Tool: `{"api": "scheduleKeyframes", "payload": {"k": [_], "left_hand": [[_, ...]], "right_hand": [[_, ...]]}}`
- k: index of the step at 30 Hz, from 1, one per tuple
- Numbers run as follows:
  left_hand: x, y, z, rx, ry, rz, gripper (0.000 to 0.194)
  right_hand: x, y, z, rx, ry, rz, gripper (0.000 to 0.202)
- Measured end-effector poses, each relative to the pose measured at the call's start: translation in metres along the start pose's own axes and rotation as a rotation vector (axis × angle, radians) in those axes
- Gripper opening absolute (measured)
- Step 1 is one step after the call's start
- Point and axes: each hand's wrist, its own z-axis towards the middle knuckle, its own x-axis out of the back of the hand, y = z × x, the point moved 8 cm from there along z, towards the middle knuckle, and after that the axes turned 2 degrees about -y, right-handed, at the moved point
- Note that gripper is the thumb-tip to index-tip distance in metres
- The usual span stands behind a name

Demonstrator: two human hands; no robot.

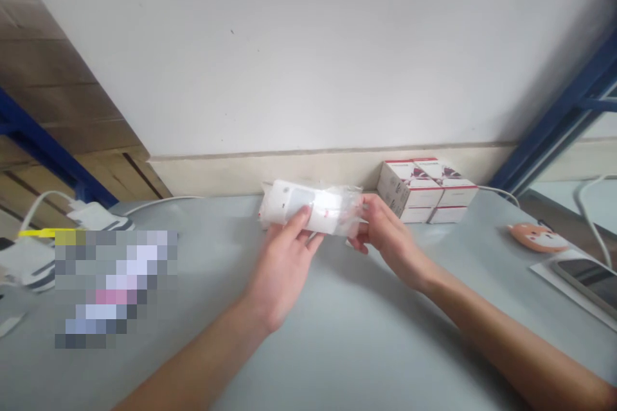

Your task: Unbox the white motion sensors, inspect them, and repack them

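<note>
Both hands are at a white plastic device (279,199) with a pale grey panel, inside a clear plastic bag (344,209) with small red print. My left hand (282,270) is closed around the device from below, thumb across its front. At the bag's right end, my right hand (385,231) pinches the loose plastic, its fingers partly hidden. More clear wrapping shows behind the device's left end, but I cannot make out what is in it. The package is close to the wall at the back of the grey table (308,347).
Stacked white and red boxes (429,196) stand right of my right hand, against the wall. Farther right lie an orange animal-face item (537,237) and a phone (588,276). On the left are white chargers (99,215), cables and a blurred-out item (116,289).
</note>
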Motion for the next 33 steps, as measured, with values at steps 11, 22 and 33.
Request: {"api": "scheduleKeyframes", "payload": {"k": [11, 22, 33], "left_hand": [[0.003, -0.001, 0.001, 0.017, -0.012, 0.011, 0.058], [0.007, -0.007, 0.0, -0.023, 0.008, 0.083, 0.057], [-0.01, -0.006, -0.001, -0.029, -0.195, 0.2, 0.051]], "right_hand": [[0.005, 0.002, 0.001, -0.099, 0.127, 0.05, 0.036], [-0.005, -0.007, -0.005, -0.067, 0.118, -0.023, 0.046], [0.007, -0.008, -0.004, -0.053, 0.19, 0.345, 0.029]]}}
